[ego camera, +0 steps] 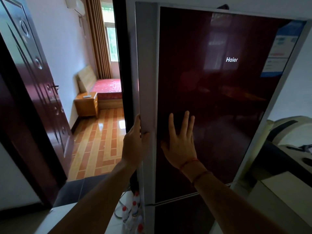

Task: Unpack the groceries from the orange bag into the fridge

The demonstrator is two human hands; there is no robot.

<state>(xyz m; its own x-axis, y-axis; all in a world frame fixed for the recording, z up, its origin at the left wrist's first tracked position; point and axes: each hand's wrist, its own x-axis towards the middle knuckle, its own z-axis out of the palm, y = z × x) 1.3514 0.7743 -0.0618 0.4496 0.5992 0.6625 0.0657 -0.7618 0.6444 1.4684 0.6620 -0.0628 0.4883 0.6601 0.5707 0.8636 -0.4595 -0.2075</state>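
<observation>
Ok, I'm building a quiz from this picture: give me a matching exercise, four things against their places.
Things: 1 left hand; 2 right hand; 3 blue label; 4 red-capped bottles.
Places: A top right of the fridge door; B flat on the door's front; C low down, left of the door; D gripping the door's edge.
Pairs: 1-D; 2-B; 3-A; 4-C.

Under the right hand [180, 142] the fridge door [219, 98] is gleaming dark maroon with white lettering, its edge strip [146, 65] at the left hand [134, 142] is showing pale silver-grey, and a blue-and-white label [278, 51] is sitting high to the right of both hands. A red string [189, 162] is circling the right wrist. Beyond the left hand the floor [101, 141] is shining in orange and tan brick-like stripes, the bed [108, 86] is showing red, and below that hand bottles [135, 206] are showing red caps.
</observation>
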